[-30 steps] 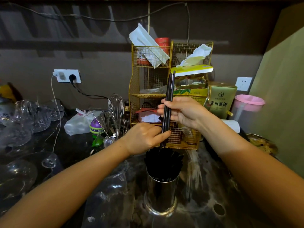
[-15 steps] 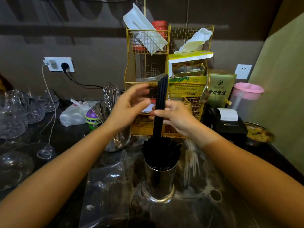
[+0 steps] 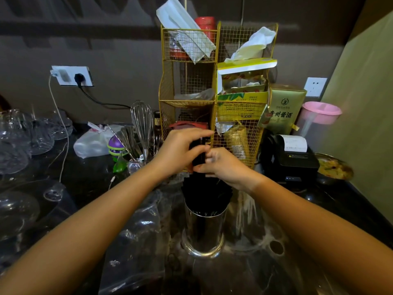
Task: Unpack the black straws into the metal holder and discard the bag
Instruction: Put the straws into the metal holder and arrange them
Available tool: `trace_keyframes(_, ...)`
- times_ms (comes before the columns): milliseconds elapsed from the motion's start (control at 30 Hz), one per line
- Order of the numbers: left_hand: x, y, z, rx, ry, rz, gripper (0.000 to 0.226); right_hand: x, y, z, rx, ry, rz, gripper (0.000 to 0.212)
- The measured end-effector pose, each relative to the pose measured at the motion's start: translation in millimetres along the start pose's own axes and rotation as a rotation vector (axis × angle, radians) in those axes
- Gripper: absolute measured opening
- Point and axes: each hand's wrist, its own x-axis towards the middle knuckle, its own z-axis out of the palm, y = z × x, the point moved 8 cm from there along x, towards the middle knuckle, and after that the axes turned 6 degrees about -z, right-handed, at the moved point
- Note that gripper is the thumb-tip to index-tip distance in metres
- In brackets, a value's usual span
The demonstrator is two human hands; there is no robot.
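Note:
A shiny metal holder point(image 3: 203, 233) stands on the dark counter in front of me, packed with black straws point(image 3: 207, 194) that fan out above its rim. Just above them a small bundle of black straws point(image 3: 198, 154) stands upright, its lower part sunk among the others. My left hand point(image 3: 180, 150) covers the top of that bundle, fingers curled over it. My right hand point(image 3: 225, 165) pinches the bundle from the right side, a little lower. The clear plastic bag point(image 3: 138, 237) lies crumpled on the counter to the left of the holder.
A gold wire rack point(image 3: 189, 90) full of packets stands right behind the holder. Left of it are a cup with a whisk point(image 3: 141, 122) and spoons, a white bag, and several glasses point(image 3: 25, 141). A black receipt printer point(image 3: 291, 158) and pink-lidded jug point(image 3: 319, 116) sit at right.
The bundle of straws has dropped far down into the holder. My left hand moved from beside it onto its top, and my right hand slid lower with it.

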Motion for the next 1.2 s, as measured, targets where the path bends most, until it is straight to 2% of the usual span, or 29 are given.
trace_keyframes(167,-17,-11,19,0.047,-0.050,0.018,0.035,0,8,-4,-0.002,-0.016,0.043,0.012)
trace_keyframes(300,-30,-23,34,0.124,-0.094,0.040,0.039,-5,10,-10,0.084,-0.011,0.073,0.023)
trace_keyframes(433,-42,-30,47,0.122,-0.180,0.028,0.045,-9,8,-22,0.028,-0.018,0.079,0.023)
trace_keyframes(567,-55,-34,58,0.149,-0.312,-0.022,0.058,-14,9,-31,-0.040,-0.012,0.091,0.021)
trace_keyframes(667,-63,-32,65,0.242,-0.382,0.022,0.076,-18,10,-38,-0.074,0.007,0.101,0.020)
trace_keyframes(767,-72,-38,74,0.296,-0.525,-0.005,0.093,-20,9,-44,-0.089,0.025,0.102,0.022)
trace_keyframes(900,-75,-41,78,0.344,-0.616,-0.025,0.092,-23,4,-51,-0.126,0.045,0.089,0.021)
trace_keyframes(1000,-70,-40,73,0.305,-0.606,-0.063,0.083,-27,-3,-55,-0.165,0.054,0.076,0.021)
trace_keyframes(1100,-56,-26,53,0.117,-0.478,-0.108,0.074,-34,-11,-58,-0.223,0.031,0.058,0.028)
trace_keyframes(1200,-50,-8,39,-0.041,-0.467,-0.136,0.074,-41,-18,-58,-0.303,-0.014,0.030,0.033)
